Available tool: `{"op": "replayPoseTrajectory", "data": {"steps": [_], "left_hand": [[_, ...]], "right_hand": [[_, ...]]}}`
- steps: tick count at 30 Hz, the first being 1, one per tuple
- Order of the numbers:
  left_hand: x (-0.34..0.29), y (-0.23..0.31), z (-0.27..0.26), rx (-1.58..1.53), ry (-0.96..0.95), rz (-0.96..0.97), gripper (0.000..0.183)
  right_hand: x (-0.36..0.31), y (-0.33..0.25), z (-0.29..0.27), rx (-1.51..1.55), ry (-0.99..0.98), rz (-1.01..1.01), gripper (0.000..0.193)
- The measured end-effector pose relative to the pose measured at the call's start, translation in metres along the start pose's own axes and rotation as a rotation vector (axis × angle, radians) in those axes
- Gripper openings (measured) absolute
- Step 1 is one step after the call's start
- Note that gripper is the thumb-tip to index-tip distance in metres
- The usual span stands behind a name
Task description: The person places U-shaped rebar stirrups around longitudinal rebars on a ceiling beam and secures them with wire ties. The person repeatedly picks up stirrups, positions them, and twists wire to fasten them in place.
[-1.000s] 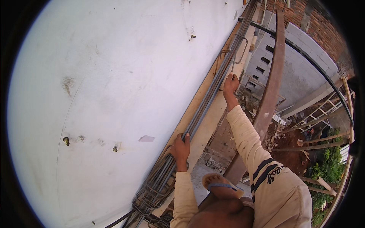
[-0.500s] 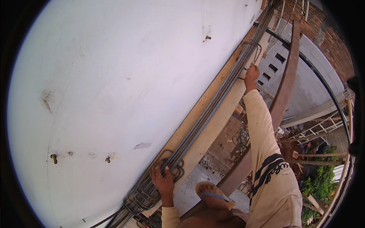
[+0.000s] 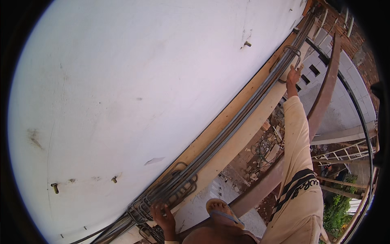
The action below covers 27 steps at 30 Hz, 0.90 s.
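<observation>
Long grey steel rebars point(image 3: 239, 120) run diagonally along a wooden formwork trough beside a white wall. Around their near part sits a cluster of bent rectangular steel stirrups point(image 3: 174, 187). My left hand point(image 3: 164, 219) is at the lower end of this cluster, fingers raised and apart; whether the fingertips touch the steel is unclear. Farther up, a few more stirrups point(image 3: 293, 52) loop around the bars. Just beside them my right hand point(image 3: 292, 80) reaches out with its fingers apart, over the board's outer edge, and no object shows in it.
A white wall point(image 3: 122, 101) with protruding bolts fills the left. A brown beam point(image 3: 325, 93) crosses on the right, beyond the plywood board point(image 3: 243, 142). My sandalled foot point(image 3: 221, 209) is high above rubble-strewn ground. A ladder point(image 3: 341, 152) and greenery point(image 3: 341, 207) lie below right.
The view has shifted, so the bars and far stirrups appear farther right. My left hand has moved down along the near stirrup cluster. My right hand's fingers have spread beside the far stirrups.
</observation>
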<state>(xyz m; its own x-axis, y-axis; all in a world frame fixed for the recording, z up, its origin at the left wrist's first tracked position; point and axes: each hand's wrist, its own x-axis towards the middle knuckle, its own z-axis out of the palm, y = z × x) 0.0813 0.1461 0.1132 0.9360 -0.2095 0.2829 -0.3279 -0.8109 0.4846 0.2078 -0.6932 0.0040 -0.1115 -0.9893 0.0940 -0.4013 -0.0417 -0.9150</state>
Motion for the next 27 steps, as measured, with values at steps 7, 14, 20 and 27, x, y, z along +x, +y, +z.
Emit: {"op": "replayPoseTrajectory", "data": {"steps": [7,14,20,27], "left_hand": [[-0.101,-0.087,-0.09,0.351,0.281,-0.46,0.024],[-0.186,-0.167,-0.148,0.364,-0.222,-0.998,0.043],[-0.184,-0.181,-0.091,0.238,-0.301,-1.002,0.054],[-0.198,-0.183,-0.097,0.011,-0.133,-1.034,0.042]], "right_hand": [[-0.021,0.003,-0.011,-0.166,-0.107,-0.562,0.093],[-0.199,-0.086,-0.058,0.279,-0.253,-0.787,0.057],[-0.357,-0.106,-0.12,0.541,-0.668,-0.648,0.033],[-0.415,-0.084,-0.156,0.438,-0.957,-0.664,0.022]]}}
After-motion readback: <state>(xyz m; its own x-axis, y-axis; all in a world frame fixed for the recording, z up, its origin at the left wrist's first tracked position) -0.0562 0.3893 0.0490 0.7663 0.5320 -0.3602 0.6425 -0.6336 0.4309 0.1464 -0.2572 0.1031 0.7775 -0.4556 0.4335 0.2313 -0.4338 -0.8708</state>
